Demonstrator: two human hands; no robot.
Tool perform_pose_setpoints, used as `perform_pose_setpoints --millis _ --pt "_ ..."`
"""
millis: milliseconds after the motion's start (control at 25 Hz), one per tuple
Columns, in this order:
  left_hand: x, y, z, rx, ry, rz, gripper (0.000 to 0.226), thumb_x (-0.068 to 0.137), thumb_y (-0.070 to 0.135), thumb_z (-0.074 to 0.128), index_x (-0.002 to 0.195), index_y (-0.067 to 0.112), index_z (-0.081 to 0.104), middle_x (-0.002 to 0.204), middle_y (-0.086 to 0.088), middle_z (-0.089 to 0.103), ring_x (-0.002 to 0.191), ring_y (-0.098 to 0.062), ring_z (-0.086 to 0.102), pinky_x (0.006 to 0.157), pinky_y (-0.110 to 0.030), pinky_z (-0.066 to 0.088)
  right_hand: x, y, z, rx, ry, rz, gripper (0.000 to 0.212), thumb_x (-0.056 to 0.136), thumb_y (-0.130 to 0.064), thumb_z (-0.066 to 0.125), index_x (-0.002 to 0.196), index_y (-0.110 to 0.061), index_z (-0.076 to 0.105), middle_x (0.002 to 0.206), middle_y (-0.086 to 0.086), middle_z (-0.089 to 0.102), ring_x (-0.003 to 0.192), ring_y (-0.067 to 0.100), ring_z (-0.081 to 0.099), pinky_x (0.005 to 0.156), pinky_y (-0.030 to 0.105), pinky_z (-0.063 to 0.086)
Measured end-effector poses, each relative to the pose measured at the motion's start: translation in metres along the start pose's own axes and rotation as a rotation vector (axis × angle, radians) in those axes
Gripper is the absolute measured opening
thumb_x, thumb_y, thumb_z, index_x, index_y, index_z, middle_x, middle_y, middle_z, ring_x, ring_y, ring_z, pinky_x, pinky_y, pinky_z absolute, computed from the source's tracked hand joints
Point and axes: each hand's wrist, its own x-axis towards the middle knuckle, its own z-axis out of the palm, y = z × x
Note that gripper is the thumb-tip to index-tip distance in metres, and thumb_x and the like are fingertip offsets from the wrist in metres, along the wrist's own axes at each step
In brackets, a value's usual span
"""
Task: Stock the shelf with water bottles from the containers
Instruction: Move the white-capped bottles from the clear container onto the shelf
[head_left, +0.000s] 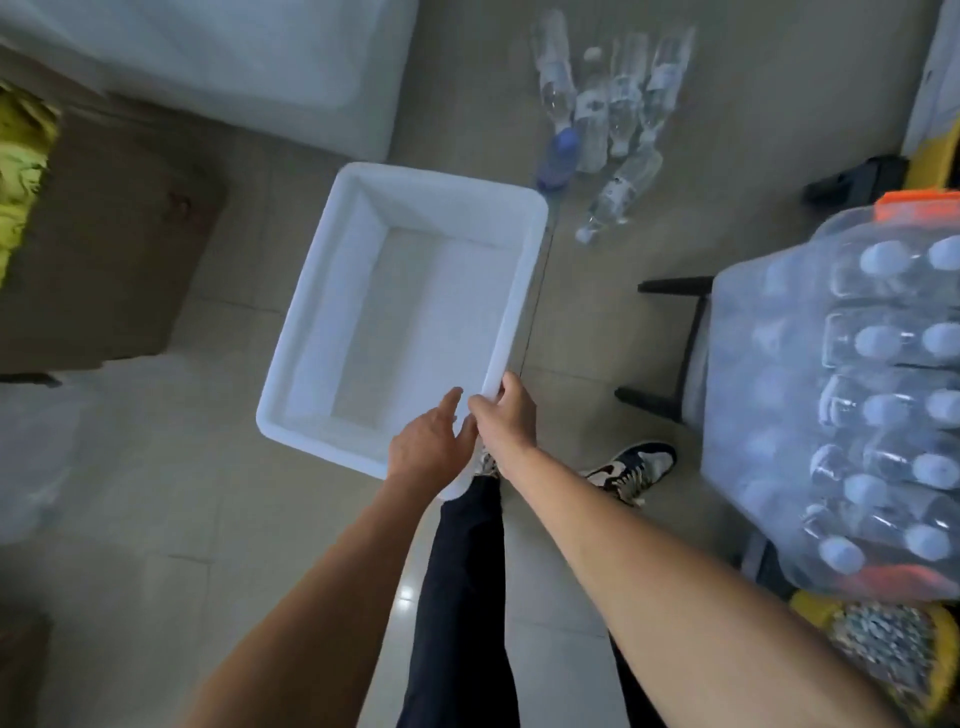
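A: Far left?
B: Cardboard box (104, 234) on the floor. Skip.
A: Next?
B: White tub (332, 260), nothing in it, held at its near right corner; looks lifted off the floor.
A: Hands?
B: Left hand (431, 441): fingers fairly straight, laid on the near rim, not wrapped. Right hand (506, 421): fingers curled over the rim at the corner, grasping it.
A: Bottles?
B: Loose bottles (613, 104) lie on the floor beyond the tub, bunched and touching. Wrapped pack (883, 389) at far right, on a black-legged stand.
A: Handling?
B: My guess: the tub is light and stiff, so the rim works. Loose bottles are smooth and will roll; take each round the body. The pack is heavy and its film soft, so lift from underneath.
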Motion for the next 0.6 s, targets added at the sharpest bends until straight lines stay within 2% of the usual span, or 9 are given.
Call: perform_pose_setpoints --millis 120,240,320,440,600 --pt "0.050 -0.020 0.027 -0.287 -0.048 -0.015 0.059 0.095 0.037 0.043 0.153 0.034 0.036 0.140 0.007 0.061 0.124 -0.021 0.060 0.101 -0.038 0.048 0.050 0.032 0.036 -0.035 -0.043 -0.017 0.017 0.084 -0.013 0.064 0.085 -0.015 0.047 0.072 -0.004 0.054 0.063 0.019 0.053 0.061 0.035 0.047" --pt "0.095 -0.034 0.051 -0.494 -0.031 -0.044 0.067 0.082 0.030 0.041 0.148 0.036 0.047 0.137 0.005 0.064 0.121 -0.018 0.062 0.103 -0.038 0.049 0.096 0.054 0.058 -0.043 -0.058 -0.060 0.020 0.087 -0.015 0.066 0.082 -0.021 0.047 0.070 -0.008 0.055 0.060 0.011 0.050 0.055 0.026 0.041" --pt "0.116 -0.039 0.065 -0.632 -0.003 -0.094 0.061 0.083 0.034 0.039 0.142 0.034 0.056 0.131 0.002 0.068 0.119 -0.020 0.063 0.102 -0.044 0.052 0.116 0.061 0.068 -0.064 -0.069 -0.074 0.015 0.088 -0.013 0.065 0.085 -0.017 0.051 0.070 -0.007 0.054 0.059 0.011 0.049 0.050 0.021 0.037" --pt "0.142 -0.035 0.080 -0.799 0.020 -0.176 0.048 0.096 0.034 0.041 0.141 0.027 0.058 0.128 -0.002 0.067 0.119 -0.022 0.062 0.103 -0.048 0.052 0.150 0.073 0.084 -0.017 -0.074 -0.047 0.015 0.085 -0.007 0.062 0.080 -0.008 0.048 0.069 -0.001 0.047 0.064 0.017 0.039 0.055 0.031 0.031" --pt "0.165 -0.027 0.082 -0.911 0.057 -0.244 0.040 0.102 0.023 0.043 0.140 0.021 0.058 0.124 -0.001 0.064 0.119 -0.021 0.060 0.105 -0.046 0.050 0.175 0.070 0.092 -0.009 -0.148 -0.043 0.012 0.090 -0.007 0.058 0.083 -0.013 0.050 0.075 0.002 0.049 0.069 0.017 0.039 0.051 0.027 0.029"
